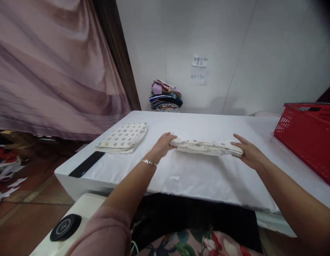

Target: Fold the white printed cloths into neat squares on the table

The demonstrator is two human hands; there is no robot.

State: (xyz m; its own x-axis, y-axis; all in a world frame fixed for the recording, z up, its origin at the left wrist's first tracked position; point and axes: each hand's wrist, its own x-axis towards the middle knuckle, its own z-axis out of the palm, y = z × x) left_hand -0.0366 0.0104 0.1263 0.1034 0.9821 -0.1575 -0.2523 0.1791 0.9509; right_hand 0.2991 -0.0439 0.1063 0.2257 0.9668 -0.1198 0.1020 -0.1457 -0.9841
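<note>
- The left hand (pixel 165 143) is partly closed, pinching one end of a folded patterned cloth (pixel 204 146) between thumb and fingers.
- The right hand (pixel 248 153) grips the cloth's other end, thumb and fingers partly spread around its edge.
- Held between both hands, the folded patterned cloth is seen nearly edge-on over the white counter (pixel 191 177).
- A second folded cloth (pixel 124 137) lies on the counter to the left, beside a black slab (pixel 86 164).
- A red basket (pixel 311 138) stands at the right end.
</note>
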